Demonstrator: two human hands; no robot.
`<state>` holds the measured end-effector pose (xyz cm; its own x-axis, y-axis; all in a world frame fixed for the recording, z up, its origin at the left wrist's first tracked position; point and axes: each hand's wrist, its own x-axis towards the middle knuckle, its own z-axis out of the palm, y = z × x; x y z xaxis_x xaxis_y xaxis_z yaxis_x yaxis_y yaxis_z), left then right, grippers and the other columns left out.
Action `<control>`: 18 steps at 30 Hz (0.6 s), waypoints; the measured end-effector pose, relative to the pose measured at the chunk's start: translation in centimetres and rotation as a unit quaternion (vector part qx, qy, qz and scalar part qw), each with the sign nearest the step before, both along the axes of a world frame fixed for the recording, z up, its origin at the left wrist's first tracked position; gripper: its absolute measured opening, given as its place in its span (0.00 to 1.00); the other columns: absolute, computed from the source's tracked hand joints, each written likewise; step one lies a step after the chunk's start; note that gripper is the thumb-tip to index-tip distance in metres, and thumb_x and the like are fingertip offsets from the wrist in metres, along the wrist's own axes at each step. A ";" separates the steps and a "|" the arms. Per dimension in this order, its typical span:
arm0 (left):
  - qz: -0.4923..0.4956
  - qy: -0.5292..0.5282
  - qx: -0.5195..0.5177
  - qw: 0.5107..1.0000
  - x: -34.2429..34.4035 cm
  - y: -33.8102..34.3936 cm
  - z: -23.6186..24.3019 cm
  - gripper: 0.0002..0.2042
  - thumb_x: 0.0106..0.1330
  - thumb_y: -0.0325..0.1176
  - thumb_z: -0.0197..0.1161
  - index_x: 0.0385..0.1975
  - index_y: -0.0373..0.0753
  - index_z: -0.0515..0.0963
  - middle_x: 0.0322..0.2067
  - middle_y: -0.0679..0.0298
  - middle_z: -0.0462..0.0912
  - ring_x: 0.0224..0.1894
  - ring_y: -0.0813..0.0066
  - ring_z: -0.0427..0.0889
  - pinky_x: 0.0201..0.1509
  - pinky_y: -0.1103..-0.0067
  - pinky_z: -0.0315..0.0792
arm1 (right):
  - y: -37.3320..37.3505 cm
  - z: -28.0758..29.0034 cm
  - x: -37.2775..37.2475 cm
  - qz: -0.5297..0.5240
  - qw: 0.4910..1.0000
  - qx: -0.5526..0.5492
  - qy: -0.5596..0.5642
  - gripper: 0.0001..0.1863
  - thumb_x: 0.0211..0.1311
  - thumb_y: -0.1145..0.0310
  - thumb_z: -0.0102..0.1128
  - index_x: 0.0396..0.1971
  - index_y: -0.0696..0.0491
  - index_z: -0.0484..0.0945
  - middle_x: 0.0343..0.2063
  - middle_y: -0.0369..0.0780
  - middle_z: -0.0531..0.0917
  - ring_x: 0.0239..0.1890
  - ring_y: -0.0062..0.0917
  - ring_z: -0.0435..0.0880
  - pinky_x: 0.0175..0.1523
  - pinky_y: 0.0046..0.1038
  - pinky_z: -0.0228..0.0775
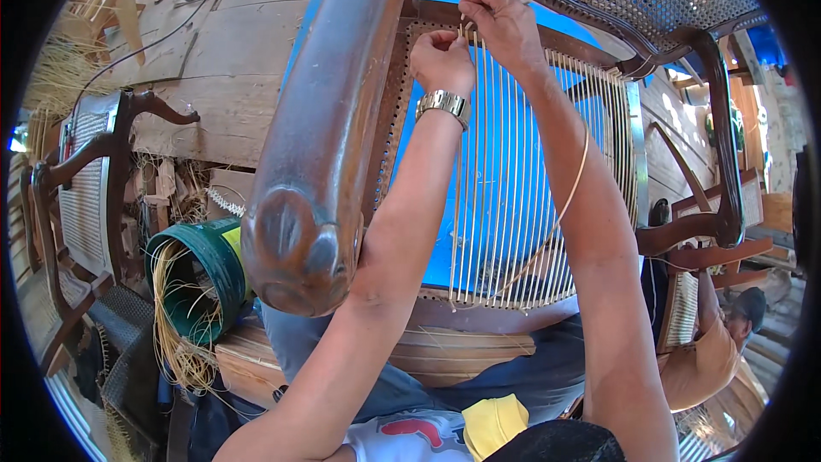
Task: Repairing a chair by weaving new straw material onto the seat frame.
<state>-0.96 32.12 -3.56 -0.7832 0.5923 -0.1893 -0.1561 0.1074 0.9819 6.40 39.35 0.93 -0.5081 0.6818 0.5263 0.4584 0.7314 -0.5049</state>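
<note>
cane strands point(523, 205) span a chair frame point(329, 120) above blue sheeting point(440, 244), planks point(244, 51) beyond.

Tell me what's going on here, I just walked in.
A person's left hand and right hand are pinching pale strands at the far edge of the seat frame on a wooden armchair. Many strands span it front to back; a stretch along its left side has none. Loose strands spill from a green bucket.
</note>
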 end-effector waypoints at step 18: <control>0.021 -0.022 0.019 0.999 0.5 0.3 0.0 0.05 0.55 0.24 0.68 0.30 0.34 0.79 0.28 0.59 0.83 0.31 0.68 0.82 0.38 0.72 0.76 | -0.7 -1.5 -0.2 -0.110 0.989 -0.100 0.023 0.15 0.58 0.56 0.66 0.33 0.54 0.84 0.21 0.39 0.83 0.22 0.23 0.78 0.30 0.28 0.70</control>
